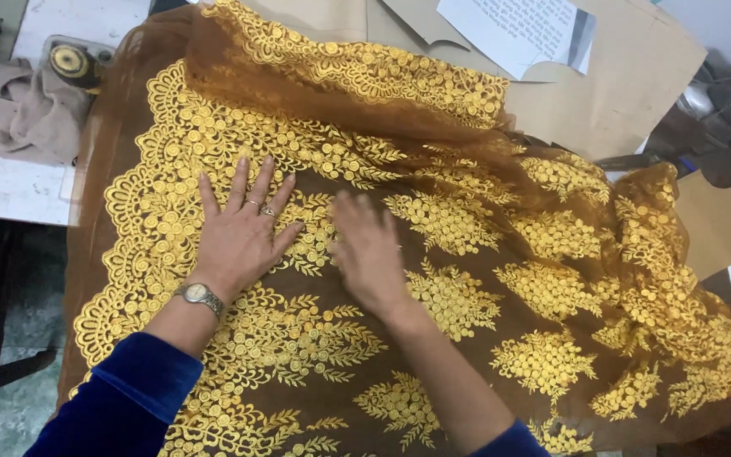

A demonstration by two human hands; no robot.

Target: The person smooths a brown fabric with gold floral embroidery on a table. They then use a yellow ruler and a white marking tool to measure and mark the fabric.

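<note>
A brown net fabric (433, 338) with dense yellow floral embroidery is spread over the table and bunched in folds at the back and right. My left hand (243, 233) lies flat on it with fingers spread, wearing rings and a wristwatch. Just to its right, my right hand (370, 250) also rests flat on the fabric and looks motion-blurred. Neither hand grips anything. Both sleeves are dark blue velvet.
Tan paper pattern pieces (628, 76) and a white printed sheet (518, 30) lie at the back right. A beige cloth (31, 114) with a round yellow-topped item (69, 61) sits at the back left. The table's left edge drops to a greenish floor (10, 372).
</note>
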